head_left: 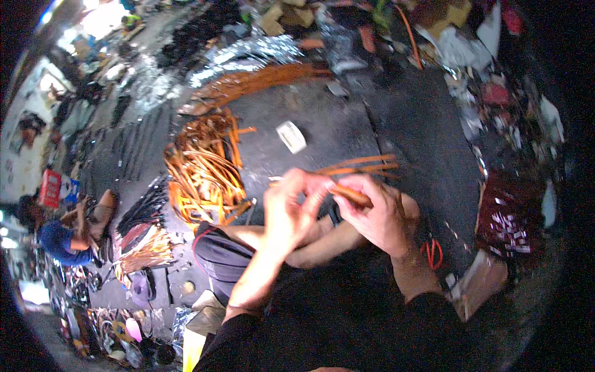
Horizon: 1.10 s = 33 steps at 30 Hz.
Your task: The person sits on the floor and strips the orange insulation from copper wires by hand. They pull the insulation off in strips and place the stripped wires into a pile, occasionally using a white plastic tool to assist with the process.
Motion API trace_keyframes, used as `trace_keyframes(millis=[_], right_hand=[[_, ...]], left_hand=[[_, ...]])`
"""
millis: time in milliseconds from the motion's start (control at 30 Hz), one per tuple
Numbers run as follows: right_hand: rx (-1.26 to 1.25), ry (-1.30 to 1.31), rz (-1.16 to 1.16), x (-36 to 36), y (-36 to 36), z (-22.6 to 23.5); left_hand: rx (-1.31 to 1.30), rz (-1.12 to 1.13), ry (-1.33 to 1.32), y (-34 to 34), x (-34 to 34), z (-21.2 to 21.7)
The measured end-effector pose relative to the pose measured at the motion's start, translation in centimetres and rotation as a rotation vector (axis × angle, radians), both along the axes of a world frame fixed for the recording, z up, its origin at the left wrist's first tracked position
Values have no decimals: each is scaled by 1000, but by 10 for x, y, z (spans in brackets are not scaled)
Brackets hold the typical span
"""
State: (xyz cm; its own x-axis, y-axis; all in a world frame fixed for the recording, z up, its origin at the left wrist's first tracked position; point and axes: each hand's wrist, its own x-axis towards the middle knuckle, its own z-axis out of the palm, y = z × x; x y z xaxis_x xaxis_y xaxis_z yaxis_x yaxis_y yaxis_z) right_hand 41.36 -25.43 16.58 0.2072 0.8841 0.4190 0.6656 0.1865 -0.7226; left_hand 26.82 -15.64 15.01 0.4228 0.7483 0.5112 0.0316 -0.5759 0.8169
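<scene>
In front of my crossed legs, my right hand (379, 214) is closed around an orange-brown strip (353, 194), which looks like leather or a similar flat material. My left hand (288, 208) has its thumb and forefinger pinched at the strip's left end, close to the right fingertips. A small orange tip also shows by the left knuckles. Just beyond my hands, a few more orange strips (365, 167) lie on the dark mat (334, 118). The fine detail between my fingertips is blurred.
A tangled heap of orange strips (207, 177) lies to the left, with a long brown bundle (254, 85) behind it. A white card-like piece (291, 137) rests on the mat. Red-handled scissors (432, 253) lie at right. A seated person (65, 239) is far left.
</scene>
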Motion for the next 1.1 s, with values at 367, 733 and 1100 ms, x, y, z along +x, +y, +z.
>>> trace_keyframes(millis=[367, 733, 1100], right_hand=[[114, 126, 8, -13, 16, -21], [37, 276, 41, -36, 35, -69], [-26, -85, -16, -3, -2, -71]], left_hand=[[-631, -483, -293, 16, -21, -42], [-757, -286, -691, 1, -6, -115], [-874, -194, -804, 3, -1, -103]])
